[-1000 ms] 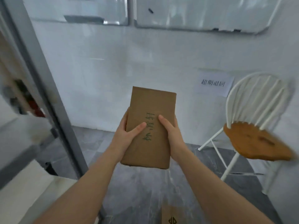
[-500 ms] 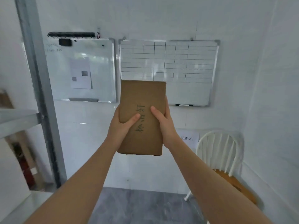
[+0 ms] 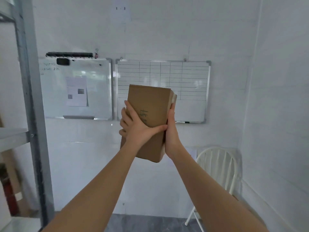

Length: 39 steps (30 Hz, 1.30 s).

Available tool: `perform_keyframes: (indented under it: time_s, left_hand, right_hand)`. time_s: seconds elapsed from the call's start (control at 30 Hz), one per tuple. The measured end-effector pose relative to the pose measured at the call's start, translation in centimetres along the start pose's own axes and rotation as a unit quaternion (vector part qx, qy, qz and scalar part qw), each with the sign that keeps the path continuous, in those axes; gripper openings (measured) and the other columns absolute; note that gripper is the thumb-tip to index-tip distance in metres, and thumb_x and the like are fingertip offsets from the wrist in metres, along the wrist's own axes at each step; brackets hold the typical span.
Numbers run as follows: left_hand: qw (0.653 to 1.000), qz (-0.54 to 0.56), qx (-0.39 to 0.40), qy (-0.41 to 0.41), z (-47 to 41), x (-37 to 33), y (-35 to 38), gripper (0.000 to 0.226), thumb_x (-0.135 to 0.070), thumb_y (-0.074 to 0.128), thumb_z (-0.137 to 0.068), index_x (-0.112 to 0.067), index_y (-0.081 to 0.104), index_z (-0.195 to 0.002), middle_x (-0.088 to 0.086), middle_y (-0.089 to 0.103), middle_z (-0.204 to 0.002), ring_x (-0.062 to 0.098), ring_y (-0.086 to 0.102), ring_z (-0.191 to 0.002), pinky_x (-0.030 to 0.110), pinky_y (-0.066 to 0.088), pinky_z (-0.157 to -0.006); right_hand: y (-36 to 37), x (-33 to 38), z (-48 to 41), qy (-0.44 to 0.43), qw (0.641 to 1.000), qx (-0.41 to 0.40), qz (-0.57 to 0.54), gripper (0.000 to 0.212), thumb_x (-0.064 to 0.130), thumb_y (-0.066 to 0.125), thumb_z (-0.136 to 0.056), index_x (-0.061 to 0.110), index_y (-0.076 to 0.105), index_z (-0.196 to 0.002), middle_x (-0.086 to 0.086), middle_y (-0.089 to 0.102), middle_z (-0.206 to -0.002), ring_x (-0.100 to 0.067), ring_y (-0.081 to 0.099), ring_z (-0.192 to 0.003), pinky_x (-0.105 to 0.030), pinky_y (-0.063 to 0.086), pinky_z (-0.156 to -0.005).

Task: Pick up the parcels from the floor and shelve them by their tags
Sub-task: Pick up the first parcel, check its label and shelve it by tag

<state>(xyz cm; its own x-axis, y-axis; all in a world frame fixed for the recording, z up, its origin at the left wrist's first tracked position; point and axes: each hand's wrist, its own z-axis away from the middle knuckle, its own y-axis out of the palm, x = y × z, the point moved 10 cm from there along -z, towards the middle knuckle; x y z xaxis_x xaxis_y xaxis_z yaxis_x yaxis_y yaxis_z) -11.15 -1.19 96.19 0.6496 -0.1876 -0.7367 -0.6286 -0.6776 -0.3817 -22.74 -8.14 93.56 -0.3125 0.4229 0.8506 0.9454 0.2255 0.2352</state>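
The person holds a brown cardboard parcel (image 3: pixel 148 118) up in front of the chest with both hands, its long side roughly upright and tilted a little to the right. The left hand (image 3: pixel 136 129) wraps the near face from the left edge, thumb laid across the front just under the handwritten marking, fingers curled behind. The right hand (image 3: pixel 171 131) lies flat along the right side, pressing inward. Each grip is closed on the parcel, squeezing it between the palms, which probably keeps the written face turned toward the person so the tag can be read; the writing is partly covered and not legible here. The parcel is off the floor and not yet shelved. A metal shelf rack (image 3: pixel 29 101) stands at the far left, well apart from the parcel. Behind are two whiteboards (image 3: pixel 163 76) and a paper label (image 3: pixel 120 12) marked with numbers high on the wall; a white chair (image 3: pixel 217 166) sits at the right
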Motion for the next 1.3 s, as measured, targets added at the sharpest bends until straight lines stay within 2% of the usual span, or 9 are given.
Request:
perform_keyframes:
  time_s: [0.2, 0.33, 0.47, 0.6, 0.7, 0.8, 1.03, 1.17, 1.3]
  left_hand:
    - [1.000, -0.002, -0.026, -0.009, -0.2, -1.1, 0.0, 0.136, -0.069, 0.071, -0.048, -0.027, -0.012, -0.148, 0.012, 0.017, -0.149, 0.034, 0.027, -0.134, 0.053, 0.029, -0.106]
    - [0.999, 0.030, -0.022, -0.022, -1.3, -0.3, -0.7, 0.132, -0.068, 0.073, -0.050, -0.031, -0.009, -0.147, 0.011, 0.019, -0.149, 0.036, 0.027, -0.135, 0.057, 0.028, -0.108]
    - [0.987, 0.150, 0.063, -0.017, -2.1, 0.0, -0.3, 0.128, -0.065, 0.070, -0.045, -0.038, -0.002, -0.147, 0.007, 0.022, -0.148, 0.032, 0.034, -0.132, 0.056, 0.034, -0.106]
    - [0.962, 0.232, 0.141, 0.007, -1.3, -0.1, 0.3, 0.124, -0.067, 0.068, -0.044, -0.039, 0.006, -0.148, -0.001, 0.028, -0.150, 0.024, 0.038, -0.132, 0.050, 0.036, -0.108]
    - [0.944, 0.290, 0.159, 0.007, -0.8, -0.1, 1.0, 0.090, -0.055, 0.056, -0.074, -0.039, 0.008, -0.148, -0.004, 0.029, -0.152, 0.018, 0.042, -0.127, 0.040, 0.039, -0.104]
    - [0.936, 0.321, 0.144, 0.001, -0.4, -0.4, 1.4, 0.066, -0.041, 0.044, -0.093, -0.039, 0.007, -0.148, -0.007, 0.039, -0.142, 0.016, 0.051, -0.113, 0.033, 0.045, -0.089]
    - [0.928, 0.363, 0.079, -0.008, -0.7, 0.9, -1.2, 0.062, -0.030, 0.069, -0.079, -0.028, 0.044, -0.136, -0.004, 0.063, -0.118, 0.009, 0.064, -0.097, 0.024, 0.053, -0.074]
    - [0.916, 0.395, 0.075, 0.003, -0.5, 1.0, -2.2, 0.047, -0.023, 0.065, -0.083, -0.021, 0.053, -0.128, -0.004, 0.066, -0.114, 0.010, 0.065, -0.097, 0.021, 0.054, -0.075]
    - [0.919, 0.394, 0.000, -0.017, 0.0, 0.9, -3.4, 0.031, -0.019, 0.063, -0.086, -0.020, 0.058, -0.117, -0.010, 0.065, -0.097, -0.003, 0.066, -0.074, 0.014, 0.054, -0.066]
  right_hand:
    - [-0.6, 0.9, -0.5, -0.003, 0.999, -0.015, 0.037, 0.099, 0.096, 0.038, -0.055, 0.053, 0.026, -0.144, 0.010, 0.037, -0.153, -0.015, 0.038, -0.139, -0.048, 0.033, -0.113]
    - [-0.4, 4.1, 1.9, -0.034, 0.995, 0.030, 0.093, 0.058, 0.053, 0.038, -0.095, 0.037, 0.026, -0.149, 0.018, 0.037, -0.146, 0.003, 0.039, -0.128, -0.010, 0.039, -0.101]
    - [-5.4, 3.7, 0.9, 0.007, 0.992, -0.057, 0.108, 0.073, 0.038, 0.058, -0.089, 0.035, 0.019, -0.151, 0.001, 0.030, -0.156, -0.019, 0.038, -0.137, -0.035, 0.035, -0.108]
    - [-6.1, 2.6, 1.7, 0.070, 0.993, -0.022, 0.091, 0.031, 0.039, 0.054, -0.092, 0.021, 0.057, -0.118, 0.005, 0.066, -0.106, -0.012, 0.061, -0.095, -0.023, 0.048, -0.073]
    - [-6.0, 2.8, 2.0, 0.029, 0.995, -0.028, 0.090, 0.019, 0.034, 0.055, -0.094, 0.023, 0.063, -0.106, 0.012, 0.067, -0.092, -0.004, 0.063, -0.083, -0.014, 0.047, -0.062]
    - [-5.1, 3.6, 2.4, -0.012, 0.993, -0.034, 0.109, 0.029, 0.035, 0.055, -0.094, 0.026, 0.062, -0.120, 0.012, 0.069, -0.103, -0.005, 0.065, -0.094, -0.019, 0.052, -0.077]
    - [-4.6, 5.4, 2.9, -0.059, 0.986, 0.004, 0.157, 0.054, 0.029, 0.067, -0.086, 0.028, 0.052, -0.138, -0.005, 0.064, -0.128, -0.020, 0.067, -0.107, -0.044, 0.055, -0.094]
    - [-3.2, 6.6, 3.9, -0.102, 0.973, 0.025, 0.207, 0.067, 0.033, 0.066, -0.086, 0.037, 0.036, -0.145, 0.008, 0.042, -0.138, -0.011, 0.047, -0.125, -0.040, 0.041, -0.110]
    - [-0.5, 6.7, 4.8, -0.132, 0.970, 0.054, 0.196, 0.079, 0.041, 0.061, -0.083, 0.047, 0.017, -0.147, 0.031, 0.034, -0.138, -0.006, 0.034, -0.137, -0.043, 0.033, -0.115]
